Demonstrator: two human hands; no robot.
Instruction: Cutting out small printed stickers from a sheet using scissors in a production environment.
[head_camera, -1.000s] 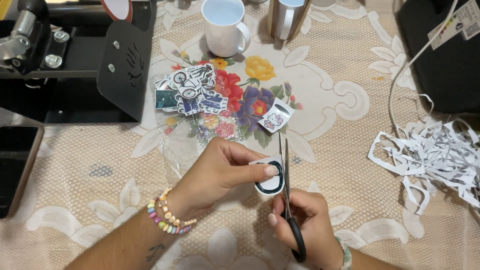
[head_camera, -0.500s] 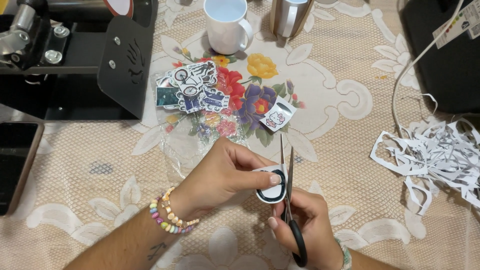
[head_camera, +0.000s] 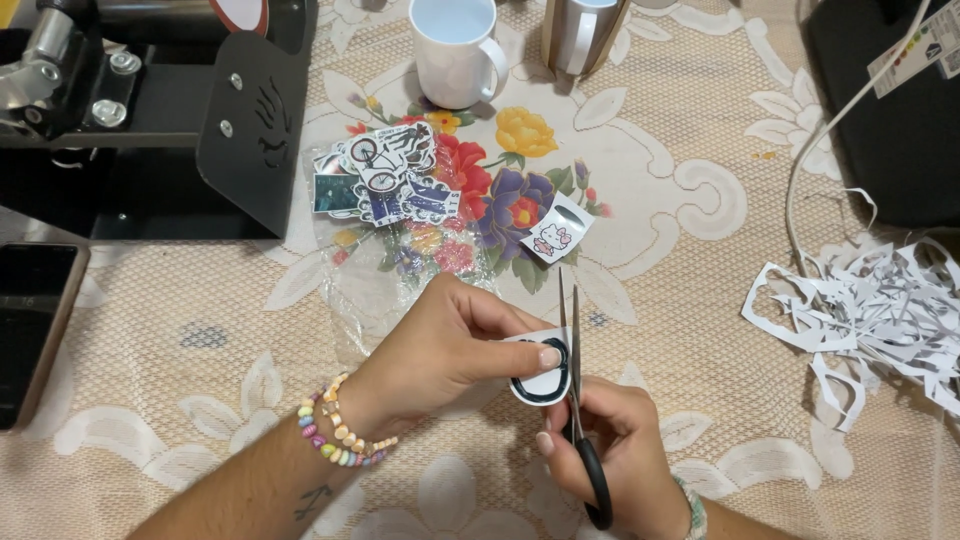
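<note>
L hand pinches a black-rimmed sticker cutout w/ thumb on top, near the table's front edge, centre. R hand clenched round black-handled scissors, blades right beside the cutout's edge. White mug at back edge, inside looks bare; second mug beside it, contents can't tell. Cut stickers pile mid-table; paper scraps at right edge.
</note>
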